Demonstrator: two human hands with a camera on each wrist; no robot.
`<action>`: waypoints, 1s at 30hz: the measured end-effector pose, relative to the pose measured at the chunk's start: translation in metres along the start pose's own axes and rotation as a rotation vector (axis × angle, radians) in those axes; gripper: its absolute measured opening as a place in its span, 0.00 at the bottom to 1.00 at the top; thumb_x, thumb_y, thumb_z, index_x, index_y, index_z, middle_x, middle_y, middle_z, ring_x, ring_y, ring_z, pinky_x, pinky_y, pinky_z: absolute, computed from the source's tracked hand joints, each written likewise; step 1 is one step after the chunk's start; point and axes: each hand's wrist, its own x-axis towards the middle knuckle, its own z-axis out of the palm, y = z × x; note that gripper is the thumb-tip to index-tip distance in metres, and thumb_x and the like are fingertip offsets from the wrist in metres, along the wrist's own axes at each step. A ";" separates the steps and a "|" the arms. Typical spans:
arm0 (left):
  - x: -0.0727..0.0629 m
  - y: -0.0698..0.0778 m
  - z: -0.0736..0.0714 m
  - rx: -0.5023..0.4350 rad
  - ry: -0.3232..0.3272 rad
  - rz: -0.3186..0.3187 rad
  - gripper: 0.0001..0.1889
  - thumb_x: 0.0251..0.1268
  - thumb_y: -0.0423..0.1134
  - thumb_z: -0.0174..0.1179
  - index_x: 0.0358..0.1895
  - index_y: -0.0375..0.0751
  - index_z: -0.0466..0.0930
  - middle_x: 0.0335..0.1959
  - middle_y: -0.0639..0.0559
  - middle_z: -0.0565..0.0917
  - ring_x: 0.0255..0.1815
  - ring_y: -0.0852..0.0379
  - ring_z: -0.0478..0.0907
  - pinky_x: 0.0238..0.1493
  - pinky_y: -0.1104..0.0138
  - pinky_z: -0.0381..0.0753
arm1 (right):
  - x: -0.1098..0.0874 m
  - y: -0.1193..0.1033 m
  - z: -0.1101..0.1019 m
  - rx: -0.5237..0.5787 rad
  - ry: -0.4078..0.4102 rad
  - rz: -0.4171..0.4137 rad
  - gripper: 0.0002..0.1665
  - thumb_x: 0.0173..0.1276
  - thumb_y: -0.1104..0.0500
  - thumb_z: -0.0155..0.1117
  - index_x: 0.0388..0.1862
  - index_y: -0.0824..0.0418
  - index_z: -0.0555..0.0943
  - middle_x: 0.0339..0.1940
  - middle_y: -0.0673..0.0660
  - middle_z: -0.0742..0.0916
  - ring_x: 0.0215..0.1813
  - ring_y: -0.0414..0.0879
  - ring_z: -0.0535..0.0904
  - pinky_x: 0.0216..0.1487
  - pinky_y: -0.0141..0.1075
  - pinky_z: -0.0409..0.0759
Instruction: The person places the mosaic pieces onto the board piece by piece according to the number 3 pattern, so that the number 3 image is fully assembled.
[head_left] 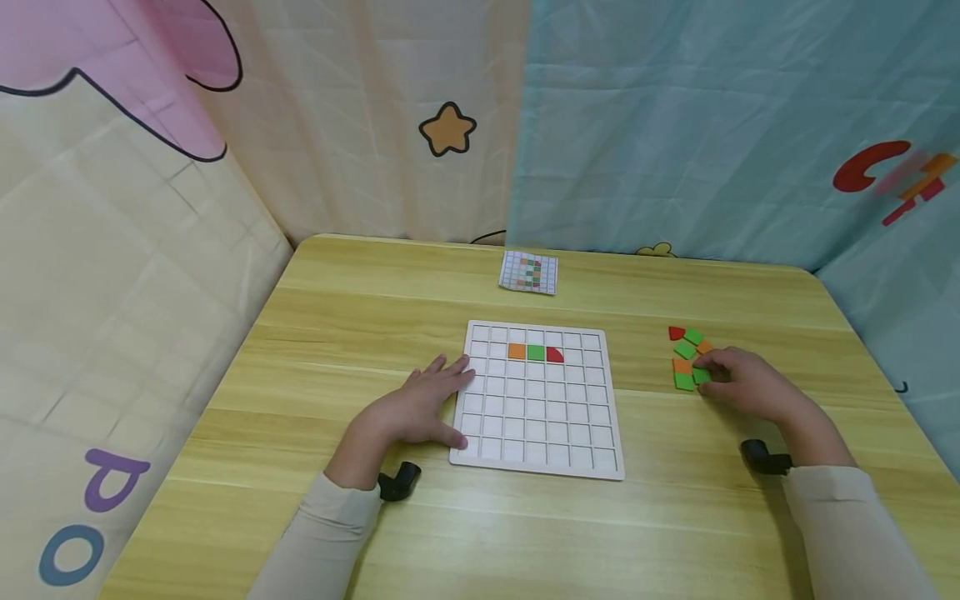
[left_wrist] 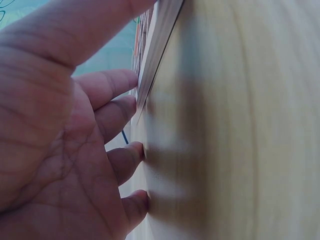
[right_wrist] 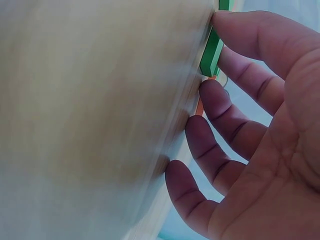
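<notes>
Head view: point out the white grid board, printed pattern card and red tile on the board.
White grid board (head_left: pixel 536 409): head view, a bare cell near its middle.
Printed pattern card (head_left: pixel 528 272): head view, middle of its printed face.
Red tile on the board (head_left: pixel 553 356): head view, its top face.

The yellow wood-grain tabletop (head_left: pixel 525 533) looks smooth, faintly glossy; the white square gridded board (head_left: pixel 535 410) looks matt; the far pale-blue cloth curtain (head_left: pixel 675 125), creased.
</notes>
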 end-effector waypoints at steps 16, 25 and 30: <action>-0.001 -0.001 0.000 -0.020 -0.002 0.007 0.52 0.50 0.46 0.77 0.78 0.45 0.57 0.81 0.54 0.48 0.81 0.48 0.33 0.76 0.47 0.35 | 0.001 0.001 0.001 -0.022 0.003 0.001 0.14 0.64 0.66 0.69 0.47 0.71 0.80 0.43 0.63 0.82 0.41 0.53 0.73 0.41 0.47 0.73; 0.000 0.000 0.000 -0.015 -0.005 -0.002 0.51 0.51 0.46 0.77 0.78 0.45 0.57 0.81 0.54 0.48 0.81 0.48 0.33 0.77 0.47 0.35 | 0.000 -0.004 -0.001 -0.035 -0.002 0.019 0.16 0.65 0.65 0.69 0.49 0.72 0.79 0.42 0.63 0.82 0.40 0.53 0.72 0.40 0.47 0.73; 0.000 -0.001 0.000 -0.013 -0.007 -0.002 0.51 0.51 0.46 0.77 0.78 0.46 0.57 0.81 0.55 0.48 0.81 0.48 0.33 0.77 0.48 0.35 | 0.000 -0.006 -0.001 -0.036 -0.008 0.023 0.19 0.65 0.65 0.69 0.51 0.74 0.78 0.44 0.66 0.81 0.41 0.55 0.73 0.40 0.48 0.73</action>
